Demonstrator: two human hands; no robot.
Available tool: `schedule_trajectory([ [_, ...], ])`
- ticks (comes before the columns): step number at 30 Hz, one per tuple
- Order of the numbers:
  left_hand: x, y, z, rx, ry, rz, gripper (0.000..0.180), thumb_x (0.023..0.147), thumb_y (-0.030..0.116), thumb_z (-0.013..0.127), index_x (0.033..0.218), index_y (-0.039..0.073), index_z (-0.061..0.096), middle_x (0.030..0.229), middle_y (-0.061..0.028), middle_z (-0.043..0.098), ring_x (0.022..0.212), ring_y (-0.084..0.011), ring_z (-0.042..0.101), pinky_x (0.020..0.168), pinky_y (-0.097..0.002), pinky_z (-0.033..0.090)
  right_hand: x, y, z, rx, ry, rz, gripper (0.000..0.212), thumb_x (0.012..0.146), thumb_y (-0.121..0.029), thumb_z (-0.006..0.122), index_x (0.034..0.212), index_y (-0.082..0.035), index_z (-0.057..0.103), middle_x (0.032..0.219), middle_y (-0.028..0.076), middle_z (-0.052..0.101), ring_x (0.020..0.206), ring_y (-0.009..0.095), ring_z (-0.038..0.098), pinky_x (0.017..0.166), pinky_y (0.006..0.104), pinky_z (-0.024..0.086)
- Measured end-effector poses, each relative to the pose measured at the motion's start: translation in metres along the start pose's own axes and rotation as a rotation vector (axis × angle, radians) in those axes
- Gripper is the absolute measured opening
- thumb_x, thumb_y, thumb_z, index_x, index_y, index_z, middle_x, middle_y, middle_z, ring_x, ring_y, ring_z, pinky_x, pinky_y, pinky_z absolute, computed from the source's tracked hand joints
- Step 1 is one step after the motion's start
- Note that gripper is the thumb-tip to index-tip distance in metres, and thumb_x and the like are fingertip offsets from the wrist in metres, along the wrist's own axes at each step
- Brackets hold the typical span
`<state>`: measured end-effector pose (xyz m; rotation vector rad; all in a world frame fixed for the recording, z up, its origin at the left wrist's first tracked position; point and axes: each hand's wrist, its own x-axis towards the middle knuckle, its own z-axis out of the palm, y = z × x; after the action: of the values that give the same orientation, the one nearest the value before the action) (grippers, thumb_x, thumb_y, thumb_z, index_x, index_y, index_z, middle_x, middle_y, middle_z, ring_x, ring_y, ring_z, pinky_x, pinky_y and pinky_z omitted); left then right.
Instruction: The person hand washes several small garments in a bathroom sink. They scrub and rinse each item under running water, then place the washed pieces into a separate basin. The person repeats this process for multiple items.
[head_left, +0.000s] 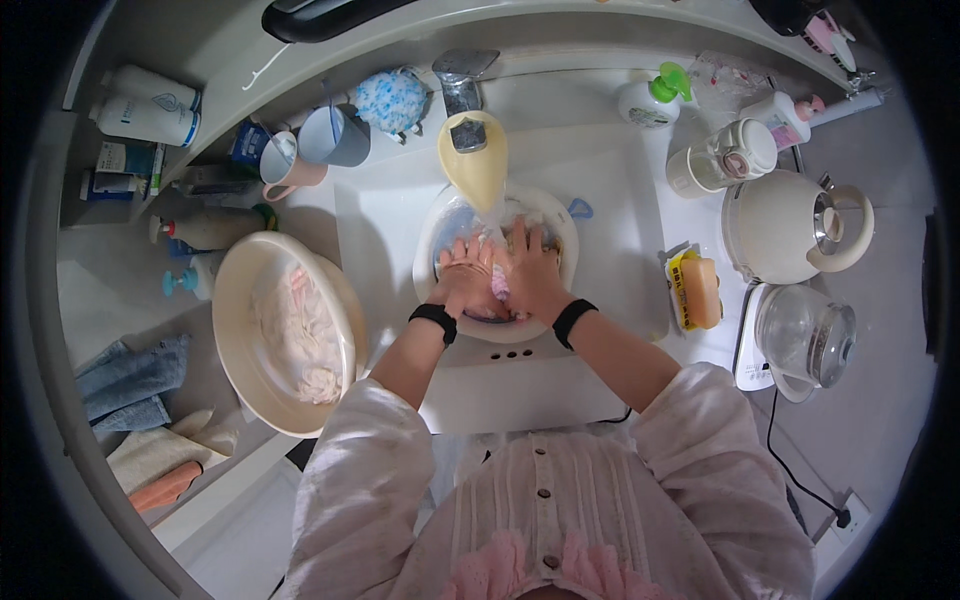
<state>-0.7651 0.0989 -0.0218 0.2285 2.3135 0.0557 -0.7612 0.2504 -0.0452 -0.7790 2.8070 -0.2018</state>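
Note:
Both bare hands are low inside a small white basin (490,332) standing in the sink, under the faucet. My left hand (463,277) has its fingers stretched and spread. Beside it, my right hand (532,272) also reaches forward with its fingers apart. Between the two hands shows a bit of pink and white cloth (500,283); the palms hide most of what lies beneath. The faucet spout has a pale yellow, drop-shaped cover (474,165), and its tip reaches the fingertips. Water around the hands is hard to make out.
At left, a large cream basin (228,345) holds pale wet cloth (295,335). A bar of soap (703,292) on a yellow wrapper, a kettle (770,225) and a glass pot (795,335) stand right. Cups (335,135) and a blue-white shower puff (392,102) sit at back left.

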Motion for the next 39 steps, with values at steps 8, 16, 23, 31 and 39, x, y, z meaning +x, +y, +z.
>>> schedule_trajectory([
  [8, 0.038, -0.013, 0.020, 0.083, 0.307, -0.089, 0.074, 0.077, 0.042, 0.072, 0.136, 0.006, 0.047, 0.139, -0.0112, 0.044, 0.127, -0.0334, 0.043, 0.102, -0.0521, 0.038, 0.038, 0.006, 0.019, 0.184, -0.061, 0.097, 0.063, 0.075, -0.017, 0.069, 0.133, -0.010, 0.046, 0.124, 0.016, 0.046, 0.116, 0.040, 0.046, 0.080, 0.0442, 0.056],
  [16, -0.001, 0.001, 0.014, -0.095, 0.614, -0.086, 0.079, 0.070, 0.018, 0.080, 0.140, 0.012, 0.044, 0.149, -0.0149, 0.034, 0.138, -0.0390, 0.029, 0.113, -0.0529, 0.024, 0.037, 0.004, -0.006, 0.370, -0.172, 0.316, 0.099, 0.061, -0.043, 0.086, 0.138, -0.005, 0.036, 0.128, 0.020, 0.051, 0.112, 0.041, 0.057, 0.088, 0.0476, 0.055],
  [23, -0.016, -0.034, 0.033, -0.839, 0.515, -0.061, 0.102, 0.069, 0.030, 0.083, 0.155, 0.016, 0.030, 0.156, -0.0260, 0.022, 0.147, -0.0425, 0.017, 0.118, -0.0475, 0.021, 0.032, 0.031, -0.045, 0.750, -0.437, 0.289, 0.108, 0.064, -0.057, 0.081, 0.140, 0.006, 0.036, 0.129, 0.032, 0.054, 0.118, 0.046, 0.057, 0.096, 0.0515, 0.050],
  [31, 0.012, -0.029, 0.029, -0.725, 0.602, -0.103, 0.118, 0.055, 0.043, 0.094, 0.147, 0.006, 0.029, 0.136, -0.0279, 0.032, 0.133, -0.0452, 0.036, 0.107, -0.0413, 0.041, 0.064, 0.001, 0.015, 0.514, -0.181, 0.392, 0.101, 0.064, -0.059, 0.080, 0.136, 0.002, 0.041, 0.126, 0.032, 0.049, 0.124, 0.050, 0.047, 0.102, 0.0555, 0.043],
  [39, -0.031, -0.011, 0.018, -0.618, 0.654, -0.030, 0.080, 0.061, 0.034, 0.090, 0.121, 0.009, 0.043, 0.116, -0.0171, 0.043, 0.105, -0.0393, 0.056, 0.087, -0.0448, 0.052, 0.018, -0.004, -0.024, 0.491, -0.027, 0.213, 0.079, 0.066, -0.042, 0.082, 0.124, 0.001, 0.050, 0.120, 0.024, 0.051, 0.109, 0.042, 0.055, 0.092, 0.0467, 0.050],
])
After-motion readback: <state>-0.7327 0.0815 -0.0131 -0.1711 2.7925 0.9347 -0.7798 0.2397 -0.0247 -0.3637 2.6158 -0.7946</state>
